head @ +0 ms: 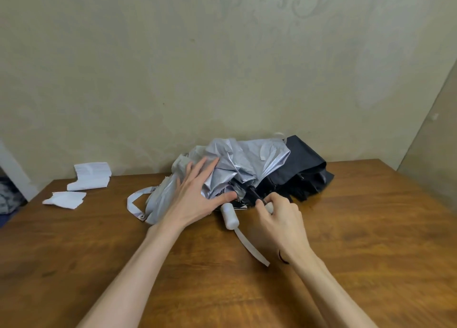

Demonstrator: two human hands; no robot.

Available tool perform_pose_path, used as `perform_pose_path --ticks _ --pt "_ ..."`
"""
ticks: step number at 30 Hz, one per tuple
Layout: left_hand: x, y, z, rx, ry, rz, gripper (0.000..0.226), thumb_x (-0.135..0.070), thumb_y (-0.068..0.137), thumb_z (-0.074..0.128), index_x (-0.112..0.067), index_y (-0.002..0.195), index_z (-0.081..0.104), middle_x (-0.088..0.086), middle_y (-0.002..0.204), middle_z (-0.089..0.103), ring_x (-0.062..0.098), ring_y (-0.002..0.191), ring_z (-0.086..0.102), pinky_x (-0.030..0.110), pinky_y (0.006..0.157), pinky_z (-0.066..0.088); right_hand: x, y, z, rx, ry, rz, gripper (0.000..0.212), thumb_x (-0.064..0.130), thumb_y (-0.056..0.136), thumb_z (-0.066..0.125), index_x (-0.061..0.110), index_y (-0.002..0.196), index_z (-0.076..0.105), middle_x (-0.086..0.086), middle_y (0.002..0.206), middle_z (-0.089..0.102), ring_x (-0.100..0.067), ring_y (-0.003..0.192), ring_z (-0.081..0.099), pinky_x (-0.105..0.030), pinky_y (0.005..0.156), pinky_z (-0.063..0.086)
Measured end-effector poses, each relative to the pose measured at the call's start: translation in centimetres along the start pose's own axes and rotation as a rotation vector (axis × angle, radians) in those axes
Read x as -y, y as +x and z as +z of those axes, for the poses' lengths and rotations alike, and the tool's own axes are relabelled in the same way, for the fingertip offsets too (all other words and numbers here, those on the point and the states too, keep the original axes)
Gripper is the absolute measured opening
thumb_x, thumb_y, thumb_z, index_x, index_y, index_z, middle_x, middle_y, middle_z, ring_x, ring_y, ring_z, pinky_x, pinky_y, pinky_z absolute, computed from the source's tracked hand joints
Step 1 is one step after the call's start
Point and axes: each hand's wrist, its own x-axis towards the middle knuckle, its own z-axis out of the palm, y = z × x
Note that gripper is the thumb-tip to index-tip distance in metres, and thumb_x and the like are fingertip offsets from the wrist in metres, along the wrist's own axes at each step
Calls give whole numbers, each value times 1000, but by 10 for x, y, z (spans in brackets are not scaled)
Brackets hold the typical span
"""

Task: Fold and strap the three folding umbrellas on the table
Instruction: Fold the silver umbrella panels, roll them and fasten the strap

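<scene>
**Loose canopies pinned, one handle gripped**

The fingers (197, 170) of the left hand (195, 196) are spread wide and flat, pressing down on the silver canopy (237, 162). The fingers (262, 202) of the right hand (282, 219) are curled round a pale handle (270, 207), just where a black shaft (254, 194) leaves it.

Both hands work at the near edge of a heap of umbrellas lying mid-counter against the wall. Crumpled silver cloth is on the left, and a dark umbrella (304, 174) slumps against its right side. I cannot tell how many umbrellas the silver cloth belongs to.

A free handle (230, 216) lies between the hands, with a flat white band (249, 246) trailing from it toward the person. A fastening strap (132, 201) loops out left of the heap on the wooden counter (371, 228). White papers (89, 176) lie well apart, far left.

The cloth looks thin, light and slick, likely to spring out of a fold. The ribs are probably stiff yet easy to bend. The surest hold seems to be the handle, with the other hand round the gathered ribs, not the loose fabric.
</scene>
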Motion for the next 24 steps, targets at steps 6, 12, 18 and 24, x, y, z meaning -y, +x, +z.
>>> perform_pose_path --ticks 6,12,18,24 --pt "-34 -50 -27 -696 -123 58 59 -56 102 54 -18 147 57 1 157 49 17 148 42 51 123 35 21 -33 3 -115 336 -90 33 36 107 60 18 80 55 -8 66 60 -13 56 49 -37 57 41" --pt "-79 -113 -36 -736 -302 75 28 -45 95 62 -19 102 70 -12 90 72 12 88 70 29 74 56 53 -51 2 -186 497 -185 31 29 107 61 16 80 56 -6 69 58 -16 58 50 -32 58 40" --pt "-93 -116 -66 -895 -224 28 47 -62 93 59 -21 116 65 -11 120 63 4 112 60 27 92 49 55 -61 6 -164 418 -255 30 32 105 62 22 78 54 17 58 56 -7 51 50 -18 50 34" --pt "-76 -67 -69 -484 -946 -438 115 -85 67 78 -65 157 9 -14 174 21 17 143 50 49 111 48 39 -68 23 -188 250 -357 25 38 102 62 29 82 49 8 62 58 -10 67 58 -27 59 44"
